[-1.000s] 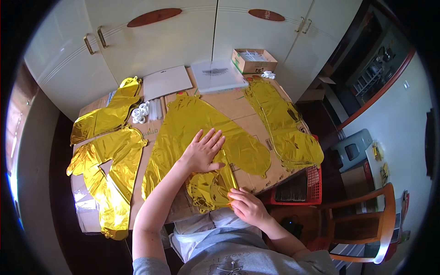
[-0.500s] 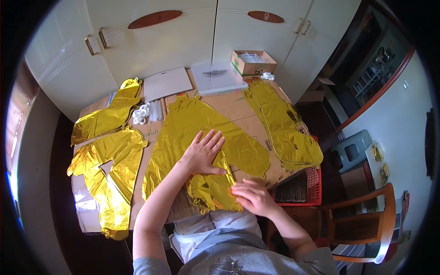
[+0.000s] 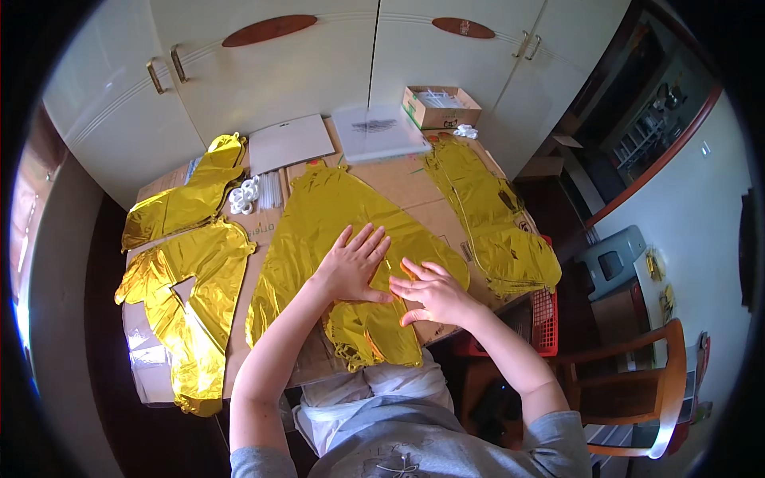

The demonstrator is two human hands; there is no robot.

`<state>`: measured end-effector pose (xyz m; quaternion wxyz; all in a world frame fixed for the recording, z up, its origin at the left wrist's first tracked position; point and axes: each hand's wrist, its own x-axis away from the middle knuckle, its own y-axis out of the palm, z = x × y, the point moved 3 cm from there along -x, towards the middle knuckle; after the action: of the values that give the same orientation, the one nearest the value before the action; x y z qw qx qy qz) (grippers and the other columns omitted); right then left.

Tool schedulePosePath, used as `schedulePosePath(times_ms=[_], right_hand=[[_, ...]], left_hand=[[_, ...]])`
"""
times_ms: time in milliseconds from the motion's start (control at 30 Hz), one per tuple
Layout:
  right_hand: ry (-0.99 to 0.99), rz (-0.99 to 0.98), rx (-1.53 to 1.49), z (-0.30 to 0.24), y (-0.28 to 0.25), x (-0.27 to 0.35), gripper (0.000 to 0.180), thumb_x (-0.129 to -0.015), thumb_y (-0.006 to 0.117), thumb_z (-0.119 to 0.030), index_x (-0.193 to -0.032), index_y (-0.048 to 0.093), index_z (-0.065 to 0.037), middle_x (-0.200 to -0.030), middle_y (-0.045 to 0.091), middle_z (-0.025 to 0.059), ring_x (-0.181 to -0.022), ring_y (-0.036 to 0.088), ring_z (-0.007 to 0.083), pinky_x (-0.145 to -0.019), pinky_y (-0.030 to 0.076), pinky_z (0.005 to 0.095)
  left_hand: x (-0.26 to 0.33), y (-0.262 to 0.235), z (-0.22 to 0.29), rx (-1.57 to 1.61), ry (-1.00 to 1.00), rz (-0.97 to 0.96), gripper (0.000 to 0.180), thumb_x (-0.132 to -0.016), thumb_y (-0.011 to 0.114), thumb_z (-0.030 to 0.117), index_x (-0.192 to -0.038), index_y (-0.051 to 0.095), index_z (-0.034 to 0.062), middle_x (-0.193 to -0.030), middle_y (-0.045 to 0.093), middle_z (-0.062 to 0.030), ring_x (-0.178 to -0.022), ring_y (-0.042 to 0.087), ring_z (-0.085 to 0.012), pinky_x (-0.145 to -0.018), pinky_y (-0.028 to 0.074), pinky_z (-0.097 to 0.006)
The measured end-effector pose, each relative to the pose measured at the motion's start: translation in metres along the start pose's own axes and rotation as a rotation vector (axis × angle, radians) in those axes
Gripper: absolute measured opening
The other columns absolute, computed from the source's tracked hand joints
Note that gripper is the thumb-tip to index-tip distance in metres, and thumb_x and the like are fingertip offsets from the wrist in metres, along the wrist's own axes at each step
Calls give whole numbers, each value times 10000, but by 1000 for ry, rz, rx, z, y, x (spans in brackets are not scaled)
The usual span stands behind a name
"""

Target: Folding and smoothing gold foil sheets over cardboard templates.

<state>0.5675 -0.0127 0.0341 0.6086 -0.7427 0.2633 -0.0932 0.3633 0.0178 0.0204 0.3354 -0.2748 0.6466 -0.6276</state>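
Note:
A large, flat gold foil balloon (image 3: 335, 211) lies on the cardboard-covered table in front of me, its near part folded over itself. My left hand (image 3: 351, 267) rests flat on it, with the fingers together and stretched out and the thumb pointing right. Just right of that, my right hand (image 3: 433, 293) is at the balloon's right side, with its fingers spread and nothing held in them. Orange tints show on the foil by its fingertips. Below both hands, the crumpled folded foil reaches the table's near edge.
More flat gold foil balloons lie at the left (image 3: 195, 279) and right (image 3: 494, 215). White rings (image 3: 245, 195) and clear straws (image 3: 271, 191) sit behind. At the back are a grey board (image 3: 291, 145), a translucent lid (image 3: 378, 135) and a carton (image 3: 441, 107). A red basket (image 3: 545, 319) and wooden chair (image 3: 669, 382) stand right.
My right hand has moved away from the near edge of the foil, forward toward my left hand, and its fingers have spread. My left hand has stayed in place.

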Motion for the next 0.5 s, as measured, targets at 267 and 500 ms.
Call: schedulePosePath(times_ms=[267,500], right_hand=[[-24,-95,80,-12,-3,15,724,-757,639,-606,-1316,582,-151,-1400,537,21,-1395,365,294,-1121,280,500],[-42,-54,4,-37,-11,44,419,-829,687,-394,-1163,688,-141,-1304,616,-19,-1375,405,202,-1115,324,467]], left_hand=[[-1,1,0,-4,1,-4,1206,-693,387,909,-1507,249,30,-1566,248,-166,-1468,180,-310,-1184,115,-512],[0,1,0,-11,-8,-18,1213,-687,376,919,-1509,244,36,-1568,248,-158,-1468,181,-304,-1185,117,-512]])
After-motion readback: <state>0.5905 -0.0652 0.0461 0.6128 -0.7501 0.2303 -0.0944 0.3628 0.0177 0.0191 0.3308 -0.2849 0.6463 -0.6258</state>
